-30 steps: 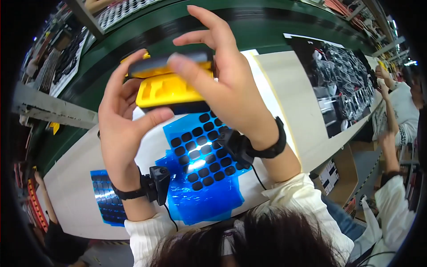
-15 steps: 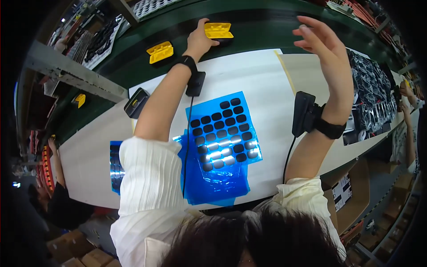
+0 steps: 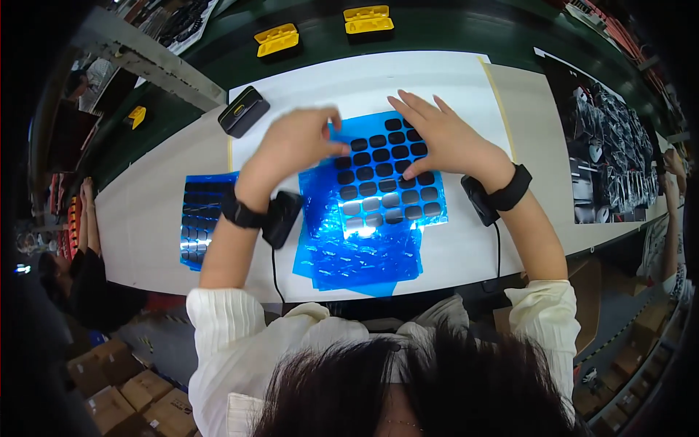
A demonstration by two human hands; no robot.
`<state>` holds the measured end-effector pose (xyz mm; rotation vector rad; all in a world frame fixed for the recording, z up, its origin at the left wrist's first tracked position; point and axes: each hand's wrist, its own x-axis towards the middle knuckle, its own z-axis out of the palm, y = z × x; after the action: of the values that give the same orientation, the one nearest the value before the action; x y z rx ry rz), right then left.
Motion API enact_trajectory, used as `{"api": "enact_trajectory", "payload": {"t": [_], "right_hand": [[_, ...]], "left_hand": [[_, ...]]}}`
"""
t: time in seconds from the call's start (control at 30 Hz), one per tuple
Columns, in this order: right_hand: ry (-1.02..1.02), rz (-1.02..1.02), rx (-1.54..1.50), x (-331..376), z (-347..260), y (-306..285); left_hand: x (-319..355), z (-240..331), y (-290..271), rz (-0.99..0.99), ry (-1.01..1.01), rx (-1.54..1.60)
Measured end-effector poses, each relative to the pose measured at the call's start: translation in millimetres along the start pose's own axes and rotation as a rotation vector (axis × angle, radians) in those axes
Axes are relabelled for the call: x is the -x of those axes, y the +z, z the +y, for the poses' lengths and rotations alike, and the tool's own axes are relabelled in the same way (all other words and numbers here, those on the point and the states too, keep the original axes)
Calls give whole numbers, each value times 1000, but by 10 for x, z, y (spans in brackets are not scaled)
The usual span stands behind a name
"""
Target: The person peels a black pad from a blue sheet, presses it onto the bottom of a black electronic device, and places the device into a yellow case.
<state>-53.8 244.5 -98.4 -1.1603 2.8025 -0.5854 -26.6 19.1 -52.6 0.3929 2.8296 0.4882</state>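
Note:
A blue film sheet (image 3: 391, 201) with rows of black rounded-square stickers lies in front of me, on top of several loose blue sheets (image 3: 360, 264). My left hand (image 3: 295, 142) is at the sheet's upper left edge, thumb and forefinger apart with nothing visible between them. Over its upper right part, my right hand (image 3: 451, 138) has its fingers spread, the thumb low over a sticker. I cannot tell whether either hand presses on the film. Both wrists wear a black strap with a small box and a cable.
Open yellow cases, one at the left (image 3: 277, 40) and one at the right (image 3: 368, 20), stand on the green belt (image 3: 451, 33). A closed black case (image 3: 244, 111) and another stickered blue sheet (image 3: 200, 218) lie left. Clear-wrapped black parts (image 3: 615, 146) cover the right side. Co-workers are at both sides.
My left hand has left the yellow case on the belt and come back to the blue sheet. My right hand has lowered from the air onto or just above the sheet's right side.

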Motion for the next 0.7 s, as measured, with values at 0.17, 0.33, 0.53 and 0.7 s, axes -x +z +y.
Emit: {"api": "enact_trajectory", "payload": {"t": [0.17,0.33,0.53,0.7], "right_hand": [[-38,-120,-49,168,105,190],[-14,-185,-23,137,42,212],[14,-162,17,97,25,118],[-117,-54,-103,120,240,201]], "left_hand": [[426,-136,330,-100,-174,47],[334,-436,608,112,-246,563],[203,-284,480,236,-297,1350],[-50,-548,682,46,-208,1801]]}}
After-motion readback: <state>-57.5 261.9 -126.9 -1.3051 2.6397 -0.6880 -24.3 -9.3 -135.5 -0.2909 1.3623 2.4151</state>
